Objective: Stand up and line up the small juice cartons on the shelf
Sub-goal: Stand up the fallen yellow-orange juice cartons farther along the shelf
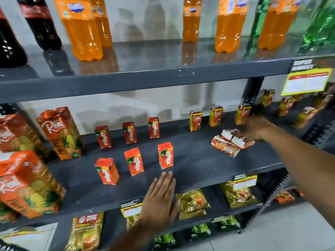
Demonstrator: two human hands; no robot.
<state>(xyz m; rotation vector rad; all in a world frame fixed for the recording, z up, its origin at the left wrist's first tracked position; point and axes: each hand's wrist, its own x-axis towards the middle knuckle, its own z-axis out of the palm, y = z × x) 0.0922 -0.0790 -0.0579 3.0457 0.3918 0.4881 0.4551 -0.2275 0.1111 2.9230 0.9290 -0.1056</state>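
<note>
Small red mango cartons stand upright on the dark middle shelf (195,165), three at the back (129,132) and three in front (134,161). My left hand (161,200) lies flat and open at the shelf's front edge, fingertips just below the rightmost front carton (165,155). Further right, small mixed-fruit cartons stand along the back (195,120) (215,115) (243,115). My right hand (257,127), blurred, reaches to the rightmost of these, above a few cartons lying on their sides (225,146). Its grip is unclear.
Big pineapple juice cartons (61,134) stand at the left of the same shelf. More small cartons (285,105) stand past the upright post at right. Soda bottles (83,33) fill the shelf above, snack packets (193,201) the shelves below. Yellow price tags (306,81) hang off the edges.
</note>
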